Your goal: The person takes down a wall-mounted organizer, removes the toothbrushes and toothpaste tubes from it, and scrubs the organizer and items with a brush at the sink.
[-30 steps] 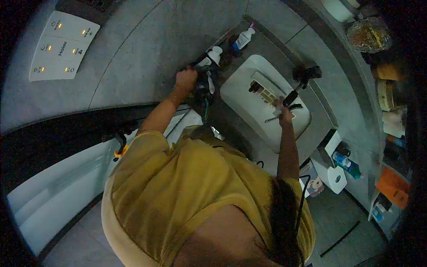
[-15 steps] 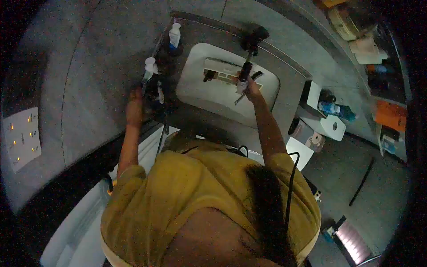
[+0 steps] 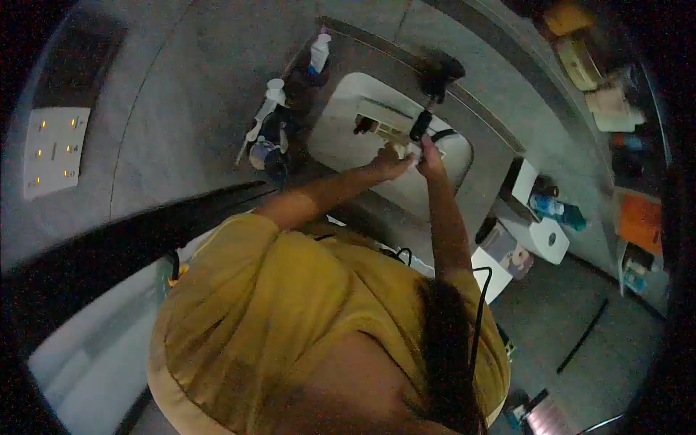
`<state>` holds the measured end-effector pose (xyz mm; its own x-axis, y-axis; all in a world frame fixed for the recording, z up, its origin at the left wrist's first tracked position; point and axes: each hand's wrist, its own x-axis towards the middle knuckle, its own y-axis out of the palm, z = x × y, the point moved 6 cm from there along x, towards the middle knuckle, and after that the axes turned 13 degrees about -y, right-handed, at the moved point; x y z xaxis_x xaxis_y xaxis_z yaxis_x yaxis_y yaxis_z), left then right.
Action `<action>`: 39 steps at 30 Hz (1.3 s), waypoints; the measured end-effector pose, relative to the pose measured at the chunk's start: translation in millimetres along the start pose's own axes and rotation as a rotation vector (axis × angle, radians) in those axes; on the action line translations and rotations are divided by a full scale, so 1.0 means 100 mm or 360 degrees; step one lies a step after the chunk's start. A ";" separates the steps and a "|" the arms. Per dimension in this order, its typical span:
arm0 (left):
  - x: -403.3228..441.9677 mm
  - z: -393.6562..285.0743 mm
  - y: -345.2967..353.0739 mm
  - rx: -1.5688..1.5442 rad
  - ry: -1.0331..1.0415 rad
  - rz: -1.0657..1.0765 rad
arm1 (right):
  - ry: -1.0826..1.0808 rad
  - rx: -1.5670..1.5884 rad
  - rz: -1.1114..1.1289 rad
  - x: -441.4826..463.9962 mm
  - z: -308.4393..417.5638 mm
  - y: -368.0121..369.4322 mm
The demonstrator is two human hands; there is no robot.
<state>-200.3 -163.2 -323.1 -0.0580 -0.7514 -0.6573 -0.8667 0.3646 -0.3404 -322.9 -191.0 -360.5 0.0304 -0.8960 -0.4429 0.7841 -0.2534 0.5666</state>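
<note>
Over the sink's right half (white, rounded-rectangular basin (image 3: pixel 330 135)), right hand (image 3: pixel 432 155) is holding a small pale blurred object (image 3: pixel 415 149); left hand (image 3: pixel 392 162) is resting just beside it, grip unclear. Steady right-hand support is probably helping.

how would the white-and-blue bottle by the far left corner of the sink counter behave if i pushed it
The white-and-blue bottle looks tall and narrow, so a push near its top would probably tip it. Its body looks like plastic, suggesting it may be light for its size, though its fill level can't be seen.
</note>
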 end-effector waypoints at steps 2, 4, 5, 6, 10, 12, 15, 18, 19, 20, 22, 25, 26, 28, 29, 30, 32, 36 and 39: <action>0.37 -0.02 0.28 -0.0658 0.0018 0.0432 | -0.0040 -0.0074 0.0392 0.54 -0.38 -0.72; 0.38 -0.02 0.27 -0.0843 0.0055 0.0224 | -0.0094 -0.0108 0.0529 0.38 -0.24 -0.51; 0.38 -0.01 0.29 -0.0911 0.0062 0.0146 | 0.0110 -0.0037 0.0538 0.25 -0.16 -0.43; 0.36 -0.02 0.24 -0.0630 0.0119 -0.0077 | -0.0068 -0.0354 0.0566 0.14 0.00 -0.24; 0.36 -0.01 0.06 -0.0174 0.0114 -0.0292 | -0.0252 -0.0210 0.0113 0.12 0.18 -0.17; 0.17 0.03 0.09 -0.0625 -0.0172 0.0291 | 0.0029 -0.0128 -0.0288 0.38 -0.02 -0.65; -0.06 0.07 -0.01 -0.0646 -0.0531 0.0373 | 0.0281 0.0778 0.0472 0.74 -0.25 -1.13; -0.24 0.21 -0.25 -0.1294 0.0027 0.0513 | 0.0163 0.0480 0.0150 0.02 0.15 -0.03; -0.69 0.09 -0.58 -0.1220 0.0091 0.0548 | 0.0189 0.0591 0.0066 -0.03 0.19 0.05; -1.14 -0.14 -0.92 -0.1145 0.0155 0.0582 | 0.0195 0.0593 0.0065 0.02 0.16 0.04; -1.34 -0.08 -1.27 -0.1353 -0.0205 0.0322 | -0.0001 0.0828 0.0895 0.08 0.21 0.19; -1.74 -0.12 -1.91 -0.1490 0.0151 -0.0074 | 0.0154 0.0845 0.0225 0.38 -0.08 -0.23; -1.89 -0.17 -2.15 -0.1553 0.0306 -0.0189 | 0.0194 0.0748 0.0267 0.41 -0.11 -0.20; -2.07 -0.17 -2.57 -0.1518 0.0537 -0.0382 | 0.0204 0.0801 0.0248 -0.10 0.12 0.33; -2.07 -0.05 -2.77 -0.1509 0.0582 -0.0574 | 0.0149 0.0846 0.0139 -0.09 0.13 0.33; -2.05 0.11 -2.92 -0.1501 0.0624 -0.0766 | 0.0094 0.0890 0.0028 -0.06 0.14 0.31; -2.00 0.29 -3.10 -0.1460 0.0729 -0.0936 | 0.0053 0.0767 -0.0186 0.19 -0.02 -0.10; -1.85 0.46 -3.26 -0.1107 0.0796 -0.1183 | 0.0131 0.0889 0.0276 -0.01 0.09 0.15; -1.60 0.60 -3.24 -0.1073 0.0845 -0.1148 | -0.0011 0.0735 0.0213 0.17 0.00 -0.13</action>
<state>119.4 -127.9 -148.2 0.5017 -0.8646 -0.0284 -0.8647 -0.5022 0.0139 -332.3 -202.8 -375.2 0.1072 -0.9339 -0.3412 0.4163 -0.2695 0.8684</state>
